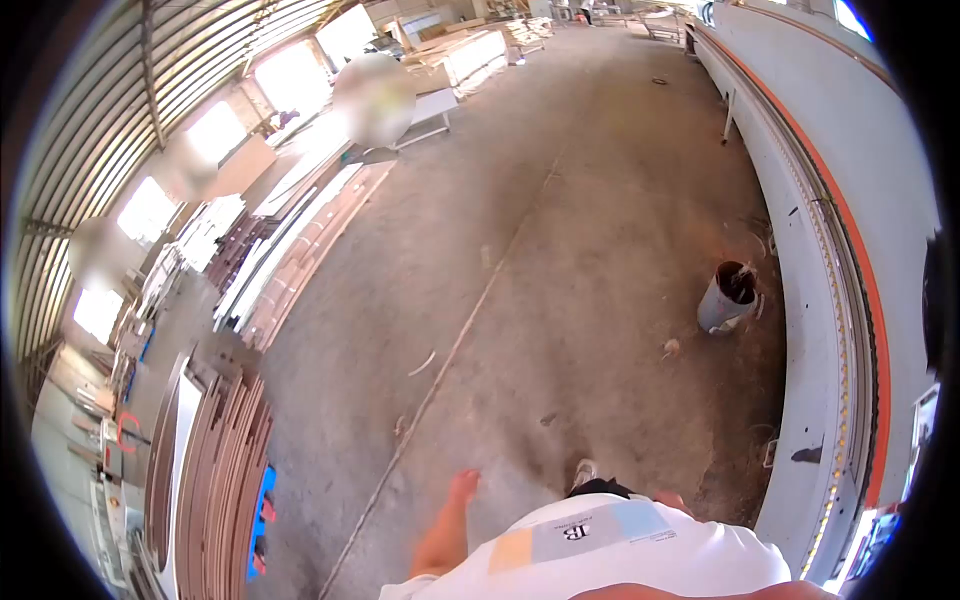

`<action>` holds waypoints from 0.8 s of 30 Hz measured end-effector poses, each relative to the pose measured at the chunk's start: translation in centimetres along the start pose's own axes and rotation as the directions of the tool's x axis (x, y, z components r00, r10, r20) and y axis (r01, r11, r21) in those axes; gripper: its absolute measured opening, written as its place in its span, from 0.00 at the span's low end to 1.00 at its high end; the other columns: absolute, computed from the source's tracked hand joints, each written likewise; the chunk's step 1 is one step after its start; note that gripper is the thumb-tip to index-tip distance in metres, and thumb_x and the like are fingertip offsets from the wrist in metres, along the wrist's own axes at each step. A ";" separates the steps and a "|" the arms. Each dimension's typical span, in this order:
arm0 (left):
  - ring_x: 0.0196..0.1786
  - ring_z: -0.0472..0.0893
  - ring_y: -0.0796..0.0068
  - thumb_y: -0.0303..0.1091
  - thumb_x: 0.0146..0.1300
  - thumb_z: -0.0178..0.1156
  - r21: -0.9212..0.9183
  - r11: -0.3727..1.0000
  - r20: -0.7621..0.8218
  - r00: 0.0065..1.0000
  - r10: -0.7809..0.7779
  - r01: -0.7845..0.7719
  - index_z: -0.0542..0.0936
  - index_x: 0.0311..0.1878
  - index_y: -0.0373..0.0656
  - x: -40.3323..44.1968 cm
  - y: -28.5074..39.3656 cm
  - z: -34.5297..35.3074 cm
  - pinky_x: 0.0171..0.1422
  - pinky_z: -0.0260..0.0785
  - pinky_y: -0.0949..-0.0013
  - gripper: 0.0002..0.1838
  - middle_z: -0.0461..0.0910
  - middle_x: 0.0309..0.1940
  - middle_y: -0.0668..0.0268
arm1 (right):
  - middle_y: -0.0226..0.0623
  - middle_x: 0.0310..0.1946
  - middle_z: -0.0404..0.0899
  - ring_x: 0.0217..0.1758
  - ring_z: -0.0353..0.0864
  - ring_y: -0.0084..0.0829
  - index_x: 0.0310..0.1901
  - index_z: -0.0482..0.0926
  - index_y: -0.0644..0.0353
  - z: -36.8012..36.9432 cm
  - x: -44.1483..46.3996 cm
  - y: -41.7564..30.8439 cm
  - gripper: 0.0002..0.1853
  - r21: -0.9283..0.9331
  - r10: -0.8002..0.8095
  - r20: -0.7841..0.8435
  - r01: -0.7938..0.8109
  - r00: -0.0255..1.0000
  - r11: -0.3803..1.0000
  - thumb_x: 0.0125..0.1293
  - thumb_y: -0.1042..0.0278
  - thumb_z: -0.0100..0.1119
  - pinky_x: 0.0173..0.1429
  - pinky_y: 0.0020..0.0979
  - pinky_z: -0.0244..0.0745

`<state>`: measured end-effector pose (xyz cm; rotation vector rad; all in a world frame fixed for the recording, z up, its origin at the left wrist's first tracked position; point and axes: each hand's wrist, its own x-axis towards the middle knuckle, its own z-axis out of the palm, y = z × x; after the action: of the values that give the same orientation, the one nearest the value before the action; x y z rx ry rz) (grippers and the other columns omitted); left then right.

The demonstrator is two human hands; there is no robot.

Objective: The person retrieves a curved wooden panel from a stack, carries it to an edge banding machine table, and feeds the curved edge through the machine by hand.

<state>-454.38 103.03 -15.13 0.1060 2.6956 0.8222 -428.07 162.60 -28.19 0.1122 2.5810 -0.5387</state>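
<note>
My left hand (464,486) hangs low beside my body, over the concrete floor, and no object shows in it. It is small and smeared, so the set of its fingers is unclear. Part of my right hand (671,499) shows past the edge of my white printed shirt (560,548); its fingers are mostly hidden. One light shoe (586,468) sticks out below dark clothing. Neither hand visibly touches anything.
A long machine bed (800,300) with an orange-red strip runs along the right. Beside it stands a bucket (722,305) with scraps. Stacked brown boards (225,470) lie at left, with long panels (320,220) farther up. A distant person (587,10) is at the top.
</note>
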 end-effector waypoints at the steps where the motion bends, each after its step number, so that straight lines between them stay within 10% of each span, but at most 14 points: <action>1: 0.53 0.89 0.53 0.47 0.72 0.62 -0.112 0.986 0.067 0.991 -0.115 0.122 0.92 0.54 0.45 2.0 1.9 0.4 0.59 0.79 0.49 0.19 0.92 0.50 0.54 | 0.43 0.49 0.92 0.49 0.91 0.41 0.53 0.88 0.56 -5.2 1.7 -0.8 0.14 -0.131 -0.136 -0.044 0.130 0.990 0.983 0.76 0.57 0.63 0.46 0.45 0.87; 3: 0.46 0.88 0.60 0.49 0.71 0.63 -0.225 0.924 0.216 0.940 -0.262 0.310 0.92 0.53 0.44 5.9 4.9 1.0 0.53 0.80 0.51 0.20 0.92 0.43 0.57 | 0.38 0.48 0.91 0.49 0.90 0.38 0.53 0.87 0.55 -14.9 7.4 -1.0 0.13 -0.072 -0.143 -0.096 0.136 0.985 0.988 0.76 0.56 0.64 0.45 0.43 0.85; 4: 0.43 0.87 0.63 0.50 0.71 0.63 -0.238 0.903 0.274 0.917 -0.291 0.358 0.92 0.53 0.44 8.0 6.0 0.5 0.51 0.80 0.52 0.21 0.92 0.39 0.58 | 0.34 0.46 0.90 0.48 0.89 0.35 0.53 0.87 0.53 -18.1 11.7 0.2 0.13 0.292 0.051 -0.078 -0.026 0.996 0.956 0.76 0.55 0.64 0.44 0.42 0.83; 5: 0.41 0.88 0.64 0.50 0.71 0.63 -0.331 0.858 0.311 0.904 -0.295 0.393 0.92 0.53 0.44 9.8 6.9 0.2 0.49 0.80 0.53 0.21 0.92 0.39 0.58 | 0.30 0.45 0.89 0.48 0.88 0.32 0.53 0.87 0.51 -21.0 16.4 1.6 0.13 0.819 0.260 0.045 -0.185 0.965 0.543 0.77 0.54 0.64 0.43 0.40 0.81; 6: 0.40 0.88 0.64 0.50 0.71 0.63 -0.417 0.802 0.347 0.890 -0.295 0.428 0.92 0.52 0.44 11.6 7.5 -0.3 0.48 0.80 0.53 0.21 0.92 0.38 0.59 | 0.26 0.44 0.88 0.47 0.87 0.30 0.54 0.86 0.49 -25.0 20.4 2.0 0.13 0.970 0.390 0.134 -0.201 0.911 0.136 0.78 0.53 0.63 0.43 0.39 0.80; 7: 0.38 0.87 0.65 0.50 0.71 0.64 -0.362 0.893 0.299 0.940 -0.163 0.270 0.92 0.51 0.44 13.5 7.8 -0.9 0.46 0.80 0.55 0.21 0.91 0.37 0.59 | 0.22 0.42 0.87 0.46 0.86 0.27 0.54 0.86 0.47 -29.3 24.3 1.9 0.13 0.984 0.467 0.151 -0.178 0.871 0.013 0.78 0.51 0.63 0.42 0.37 0.78; 10: 0.45 0.87 0.61 0.47 0.72 0.61 -0.111 0.909 0.425 0.846 -0.322 0.402 0.92 0.53 0.44 21.6 7.7 -1.1 0.51 0.80 0.53 0.20 0.91 0.43 0.57 | 0.21 0.39 0.85 0.44 0.84 0.26 0.51 0.85 0.48 -39.3 33.5 0.9 0.11 0.954 0.595 0.035 -0.204 0.803 0.220 0.78 0.52 0.64 0.44 0.38 0.77; 14: 0.54 0.86 0.56 0.42 0.73 0.59 0.163 0.928 0.499 0.784 -0.370 0.334 0.91 0.55 0.44 37.9 8.7 -3.8 0.58 0.80 0.50 0.18 0.89 0.51 0.55 | 0.28 0.42 0.88 0.47 0.87 0.30 0.52 0.86 0.53 -41.5 47.1 6.7 0.13 0.967 0.506 0.140 -0.228 0.851 0.117 0.79 0.53 0.64 0.49 0.38 0.80; 16: 0.58 0.86 0.53 0.40 0.73 0.57 0.299 0.936 0.512 0.797 -0.321 0.185 0.90 0.56 0.44 48.1 10.4 -6.2 0.62 0.80 0.49 0.18 0.89 0.54 0.54 | 0.34 0.47 0.90 0.51 0.90 0.32 0.54 0.89 0.59 -39.2 52.9 12.7 0.15 0.992 0.212 0.128 -0.130 0.969 -0.006 0.78 0.57 0.66 0.54 0.39 0.84; 17: 0.60 0.85 0.52 0.39 0.74 0.56 0.356 0.926 0.514 0.801 -0.307 0.127 0.90 0.56 0.44 53.6 11.6 -7.4 0.63 0.80 0.48 0.18 0.89 0.56 0.53 | 0.37 0.49 0.92 0.53 0.91 0.33 0.55 0.90 0.63 -36.2 54.8 16.8 0.17 0.895 -0.135 0.160 -0.201 0.978 -0.398 0.77 0.58 0.67 0.56 0.39 0.86; 20: 0.67 0.85 0.48 0.36 0.74 0.54 0.451 0.892 0.442 0.877 -0.189 -0.035 0.89 0.58 0.44 72.5 18.0 -10.0 0.69 0.80 0.46 0.18 0.88 0.62 0.51 | 0.39 0.54 0.91 0.53 0.91 0.34 0.56 0.89 0.65 -44.2 60.2 13.5 0.19 0.966 0.072 0.002 -0.020 0.997 0.257 0.78 0.56 0.65 0.54 0.39 0.85; 23: 0.69 0.84 0.50 0.40 0.79 0.57 0.449 0.828 0.378 0.911 0.163 -0.334 0.87 0.63 0.45 90.9 26.0 -12.4 0.76 0.76 0.54 0.19 0.88 0.65 0.55 | 0.39 0.51 0.92 0.51 0.91 0.34 0.56 0.89 0.65 -54.2 67.2 8.1 0.21 0.990 0.338 -0.053 0.004 0.940 0.143 0.77 0.52 0.65 0.53 0.39 0.85; 24: 0.69 0.84 0.50 0.44 0.79 0.57 0.166 0.976 0.294 0.952 0.086 -0.140 0.87 0.64 0.45 95.5 30.0 -13.9 0.74 0.76 0.54 0.20 0.88 0.64 0.55 | 0.40 0.50 0.92 0.50 0.91 0.36 0.54 0.90 0.64 -55.9 70.4 7.5 0.20 0.982 0.409 -0.026 -0.053 0.912 0.180 0.77 0.53 0.65 0.52 0.41 0.85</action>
<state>-549.94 136.07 -14.37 0.3954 2.5007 0.5365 -513.62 190.17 -20.52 1.0885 1.8850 -2.1057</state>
